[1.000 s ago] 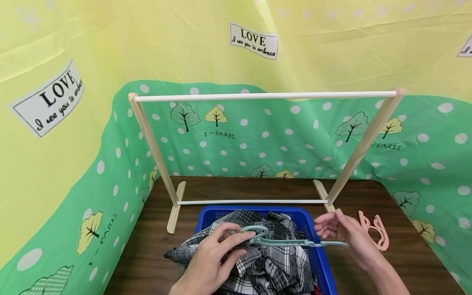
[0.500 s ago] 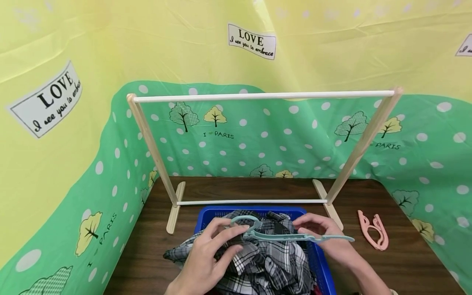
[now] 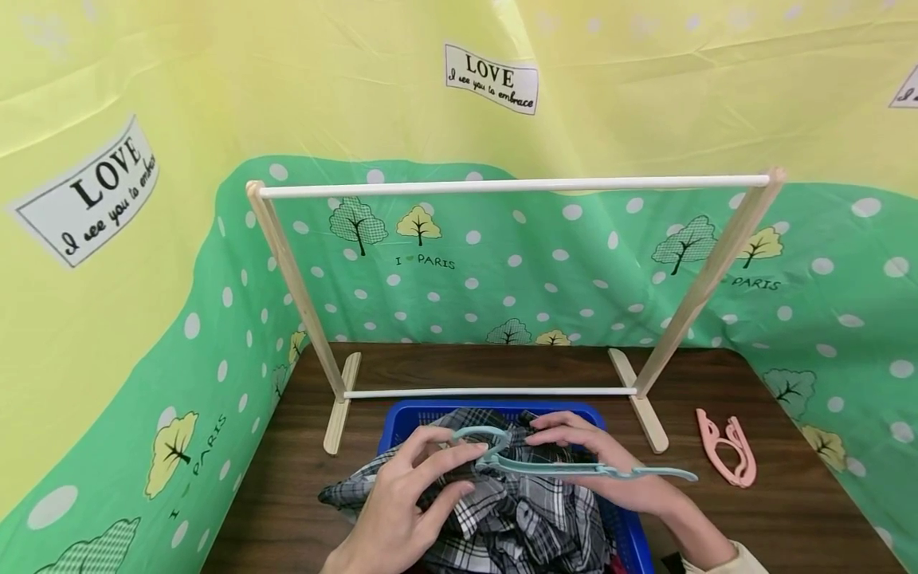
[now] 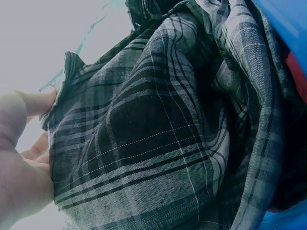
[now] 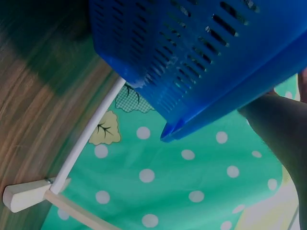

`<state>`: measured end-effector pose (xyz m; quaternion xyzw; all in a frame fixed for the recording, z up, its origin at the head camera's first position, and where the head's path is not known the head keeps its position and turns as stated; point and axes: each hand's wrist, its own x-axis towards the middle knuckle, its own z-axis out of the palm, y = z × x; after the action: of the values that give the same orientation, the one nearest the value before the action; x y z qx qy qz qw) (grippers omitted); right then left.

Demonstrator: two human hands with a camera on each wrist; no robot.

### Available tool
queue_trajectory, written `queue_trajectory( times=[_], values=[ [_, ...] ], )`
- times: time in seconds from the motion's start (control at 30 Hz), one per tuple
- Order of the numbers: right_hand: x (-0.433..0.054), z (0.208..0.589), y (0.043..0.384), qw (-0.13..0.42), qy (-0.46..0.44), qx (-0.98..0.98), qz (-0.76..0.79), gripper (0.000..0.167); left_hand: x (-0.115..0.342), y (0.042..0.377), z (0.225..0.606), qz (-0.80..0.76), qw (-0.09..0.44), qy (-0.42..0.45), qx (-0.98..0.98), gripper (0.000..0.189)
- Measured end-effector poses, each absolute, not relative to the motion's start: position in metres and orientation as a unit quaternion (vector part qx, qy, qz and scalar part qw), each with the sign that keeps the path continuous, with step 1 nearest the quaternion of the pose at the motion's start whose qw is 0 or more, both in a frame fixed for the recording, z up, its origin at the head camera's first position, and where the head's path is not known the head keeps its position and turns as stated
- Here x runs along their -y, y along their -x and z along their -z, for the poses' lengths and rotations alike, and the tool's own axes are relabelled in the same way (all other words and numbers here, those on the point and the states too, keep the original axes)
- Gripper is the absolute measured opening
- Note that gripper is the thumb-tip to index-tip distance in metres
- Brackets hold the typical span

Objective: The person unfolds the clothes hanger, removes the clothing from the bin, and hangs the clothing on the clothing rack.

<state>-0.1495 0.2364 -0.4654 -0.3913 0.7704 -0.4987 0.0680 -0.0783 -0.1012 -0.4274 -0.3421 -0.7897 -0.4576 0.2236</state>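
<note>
Gripping the pale blue hanger (image 3: 545, 469) near its hook, the curled fingers of your left hand (image 3: 402, 502) are located above the left half of the blue basket (image 3: 631, 530). The hanger extends from this grip across the basket and projects past its right rim. The plaid garment (image 3: 545, 526) lies crumpled in the basket, with one pointed portion draped over the left rim. In the left wrist view, an edge of it meets your left fingertips; whether they also grip it cannot be told. Your right hand (image 3: 598, 449) is positioned above the right half of the basket, behind the hanger. Its fingers are extended toward the hook, not closed on anything; contact with the garment cannot be confirmed. Red fabric (image 4: 296, 72) shows inside the basket, near its right wall. A pink hanger (image 3: 743, 450) rests on the wooden tabletop (image 3: 466, 367), to the right of the basket. The rack (image 3: 502, 186) stands behind the basket: two wooden uprights, joined by white upper and lower bars. A yellow and green curtain (image 3: 516, 275) hangs farther behind the basket.
</note>
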Motion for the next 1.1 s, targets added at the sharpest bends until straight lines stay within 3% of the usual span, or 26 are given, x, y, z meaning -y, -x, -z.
queue_trajectory(
  times=[0.23, 0.47, 0.63, 0.93, 1.1],
  values=[
    [-0.234, 0.464, 0.147, 0.119, 0.335, -0.807, 0.471, 0.035, 0.101, 0.08, 0.427, 0.459, 0.226, 0.354, 0.783, 0.048],
    [-0.25, 0.462, 0.146, 0.073, 0.322, -0.815, 0.475, 0.024, 0.101, 0.08, 0.427, 0.46, 0.2, 0.334, 0.798, 0.048],
    [-0.266, 0.46, 0.146, 0.072, 0.314, -0.791, 0.52, 0.02, 0.104, 0.081, 0.427, 0.459, 0.211, 0.342, 0.792, 0.05],
    [-0.293, 0.455, 0.146, 0.069, 0.348, -0.739, 0.573, 0.027, 0.105, 0.083, 0.427, 0.462, 0.21, 0.346, 0.789, 0.05],
    [-0.298, 0.449, 0.143, 0.026, 0.322, -0.776, 0.542, 0.027, 0.107, 0.083, 0.428, 0.465, 0.205, 0.326, 0.797, 0.05]
  ],
)
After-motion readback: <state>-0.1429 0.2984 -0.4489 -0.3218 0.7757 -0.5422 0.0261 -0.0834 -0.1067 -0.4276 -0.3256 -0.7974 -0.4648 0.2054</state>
